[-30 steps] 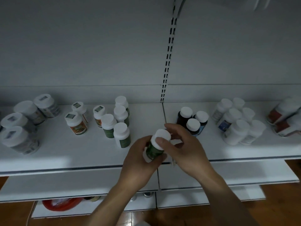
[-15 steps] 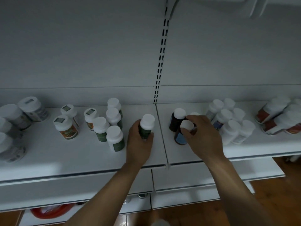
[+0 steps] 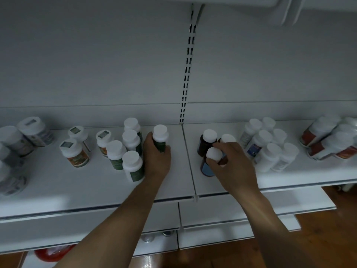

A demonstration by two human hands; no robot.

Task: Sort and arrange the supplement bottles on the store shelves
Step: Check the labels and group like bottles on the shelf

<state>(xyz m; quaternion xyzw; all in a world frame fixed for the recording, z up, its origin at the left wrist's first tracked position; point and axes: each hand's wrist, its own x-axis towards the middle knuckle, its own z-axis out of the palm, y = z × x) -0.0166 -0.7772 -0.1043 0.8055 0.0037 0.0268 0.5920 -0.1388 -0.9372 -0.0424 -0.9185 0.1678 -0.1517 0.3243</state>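
Head view: two hands at a white shelf (image 3: 58, 186), each on a capped bottle.
Left hand (image 3: 156, 161) grips a green bottle (image 3: 161, 145), other green bottles (image 3: 133, 165) just left of the grip; right hand (image 3: 231, 163) pinches a dark bottle (image 3: 207, 169) by its cap.

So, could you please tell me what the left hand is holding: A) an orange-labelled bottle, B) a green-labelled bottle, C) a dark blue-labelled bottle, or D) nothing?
B: the left hand grips the green-labelled bottle, while the right hand pinches the cap of the dark blue-labelled bottle.
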